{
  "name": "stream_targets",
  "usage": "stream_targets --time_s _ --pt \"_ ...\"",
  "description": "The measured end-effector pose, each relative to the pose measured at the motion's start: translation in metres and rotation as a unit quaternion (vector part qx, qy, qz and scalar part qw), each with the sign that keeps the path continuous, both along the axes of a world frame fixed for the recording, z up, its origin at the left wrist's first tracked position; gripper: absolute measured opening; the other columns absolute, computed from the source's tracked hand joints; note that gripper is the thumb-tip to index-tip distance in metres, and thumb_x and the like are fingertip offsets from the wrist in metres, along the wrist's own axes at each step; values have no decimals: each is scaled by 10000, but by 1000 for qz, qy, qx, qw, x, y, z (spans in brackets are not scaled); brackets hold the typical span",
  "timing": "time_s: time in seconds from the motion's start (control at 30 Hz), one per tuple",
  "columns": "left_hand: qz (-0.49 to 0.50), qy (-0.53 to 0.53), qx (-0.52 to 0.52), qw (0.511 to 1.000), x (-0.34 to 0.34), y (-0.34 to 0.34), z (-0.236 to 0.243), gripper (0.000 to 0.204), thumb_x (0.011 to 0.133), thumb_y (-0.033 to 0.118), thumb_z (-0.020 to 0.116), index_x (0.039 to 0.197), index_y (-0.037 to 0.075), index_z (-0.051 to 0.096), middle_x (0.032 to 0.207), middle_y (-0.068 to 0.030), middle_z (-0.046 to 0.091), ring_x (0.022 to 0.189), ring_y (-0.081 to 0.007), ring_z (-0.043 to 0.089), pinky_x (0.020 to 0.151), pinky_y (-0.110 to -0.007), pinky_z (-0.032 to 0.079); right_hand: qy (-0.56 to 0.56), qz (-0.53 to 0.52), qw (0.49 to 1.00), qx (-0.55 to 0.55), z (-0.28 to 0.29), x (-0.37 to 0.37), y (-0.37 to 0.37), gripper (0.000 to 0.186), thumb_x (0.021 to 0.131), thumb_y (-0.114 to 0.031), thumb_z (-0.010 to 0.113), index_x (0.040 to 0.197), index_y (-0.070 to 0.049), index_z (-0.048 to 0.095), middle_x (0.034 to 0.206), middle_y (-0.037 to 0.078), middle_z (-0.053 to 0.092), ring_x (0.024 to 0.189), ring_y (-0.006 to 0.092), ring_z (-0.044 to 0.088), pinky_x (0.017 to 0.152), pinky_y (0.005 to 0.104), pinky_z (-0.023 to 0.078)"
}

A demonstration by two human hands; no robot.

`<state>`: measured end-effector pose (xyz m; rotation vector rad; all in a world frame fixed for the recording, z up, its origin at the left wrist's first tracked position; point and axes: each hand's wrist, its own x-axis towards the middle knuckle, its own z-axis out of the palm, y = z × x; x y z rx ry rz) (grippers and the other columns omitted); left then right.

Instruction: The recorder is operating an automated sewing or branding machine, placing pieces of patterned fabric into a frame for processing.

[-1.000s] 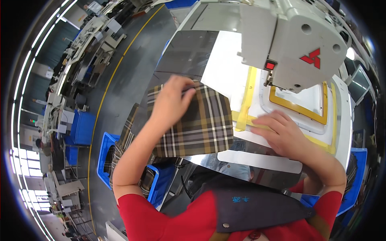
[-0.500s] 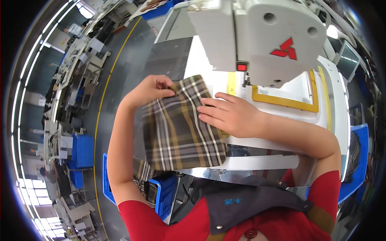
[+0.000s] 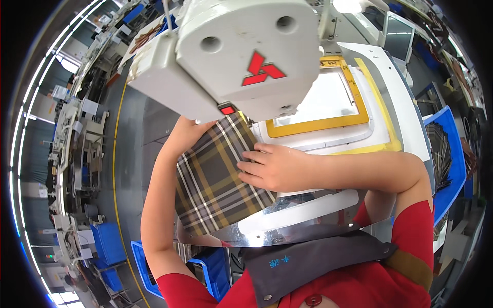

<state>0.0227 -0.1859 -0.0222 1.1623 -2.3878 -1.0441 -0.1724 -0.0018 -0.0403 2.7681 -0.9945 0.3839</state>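
A dark plaid fabric piece [image 3: 218, 177] with white and mustard stripes lies slanted on the work surface, partly under the sewing machine head [image 3: 246, 56]. At its far left edge, my left hand [image 3: 190, 134] grips the cloth; the machine head hides some of its fingertips. My right hand [image 3: 272, 167] rests on the right edge of the fabric, fingers stretched out and slightly apart. Just beyond that hand is a yellow rectangular frame [image 3: 318, 127] on the white machine bed.
Yellow tape [image 3: 377, 102] marks the bed to the right. A white strip [image 3: 298, 211] lies along the shiny near edge. Blue bins stand at the right [image 3: 457, 169] and below left [image 3: 218, 272], both with fabric inside. A yellow floor line [image 3: 117, 169] runs along the left aisle.
The fabric has moved down from a raised, tilted pose to lie flatter and turned, its far corner now by the machine head. Both hands moved with it; the view has shifted right.
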Motion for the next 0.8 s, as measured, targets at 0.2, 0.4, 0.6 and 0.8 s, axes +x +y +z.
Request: stream_targets --time_s 0.2,0.4,0.6,0.8 --pt "-38 6 -111 993 -23 -8 -10 395 847 243 690 1158 8 624 1126 -155 664 1051 -287 614 909 -371 481 -30 -22 999 32 -8 -26 15 352 861 -135 558 1180 11 593 1267 162 591 1213 295 552 989 381 446" --pt "-86 13 -222 971 -26 -28 -37 374 844 249 692 1179 91 639 1171 -122 660 1099 -305 604 929 -387 482 -20 -40 999 4 -11 -34 23 373 863 -131 556 1193 39 588 1273 185 583 1212 304 556 977 378 462" --pt "-23 -106 -56 992 -52 -7 -3 416 801 268 753 1159 87 642 1119 -117 673 1048 -280 621 906 -385 498 27 -83 996 -3 -16 -51 33 416 869 -132 545 1236 61 566 1283 209 581 1216 328 562 1003 399 457" --pt "-102 -150 -78 980 3 -15 17 457 739 179 817 1141 44 647 1050 -104 682 950 -214 634 807 -344 521 64 -136 989 -13 -11 -94 65 412 866 -131 547 1230 60 571 1274 215 591 1198 327 579 995 407 464"
